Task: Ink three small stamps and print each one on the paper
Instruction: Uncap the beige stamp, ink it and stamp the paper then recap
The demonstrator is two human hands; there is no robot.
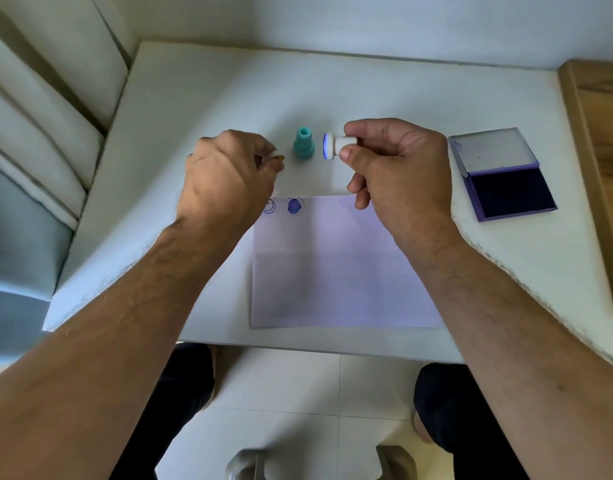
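- The right hand (398,168) pinches a white stamp (338,146) sideways above the table (194,98), its blue inked face turned left, probably for checking the ink.
- The left hand (229,174) curls around a small, mostly hidden object.
- A teal stamp (303,144) stands upright between the hands.
- The paper (333,271) carries two prints; the ink pad (506,178) lies open at the right.

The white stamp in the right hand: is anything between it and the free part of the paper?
Nothing visible: the white stamp in the right hand hangs above the paper's top edge, beside two prints.
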